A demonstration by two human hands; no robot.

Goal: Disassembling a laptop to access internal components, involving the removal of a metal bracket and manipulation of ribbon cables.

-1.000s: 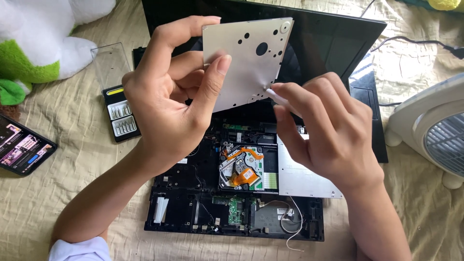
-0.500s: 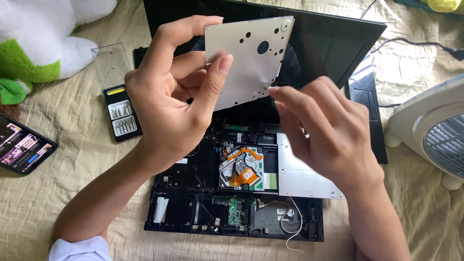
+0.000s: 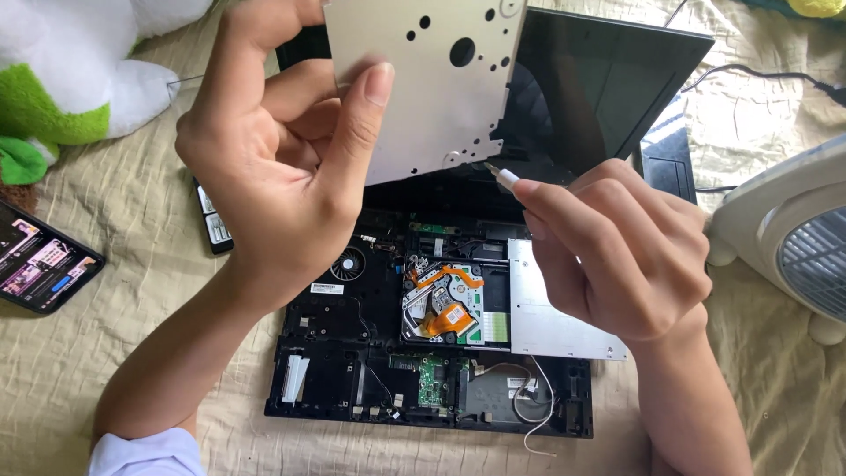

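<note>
The metal plate [image 3: 432,84] has come up higher and nearer than a moment ago, its top edge now cut off by the frame, and the right hand [image 3: 617,256] has dropped lower, bringing its tool to the plate's bottom corner.

At far left a white and green plush toy [image 3: 62,79] lies on the beige sheet [image 3: 115,353], with a lit phone [image 3: 40,264] below it. The left hand [image 3: 273,167] holds the plate up, fingers [image 3: 352,132] closed on its left edge, thumb across the pale face that is dotted with holes. Behind the wrist a small black case [image 3: 211,225] peeks out.

Beneath the hands lies an opened laptop [image 3: 352,370], its base uncovered: a fan, a green circuit board, a drive mechanism [image 3: 445,304] with orange ribbon, and a silver tray [image 3: 546,308] just beside it. The dark screen [image 3: 608,88] stands behind.

The right hand's fingers pinch a thin white-handled tool [image 3: 504,176], tip touching the plate's lower right corner. At far right stands a white fan [image 3: 793,247].
</note>
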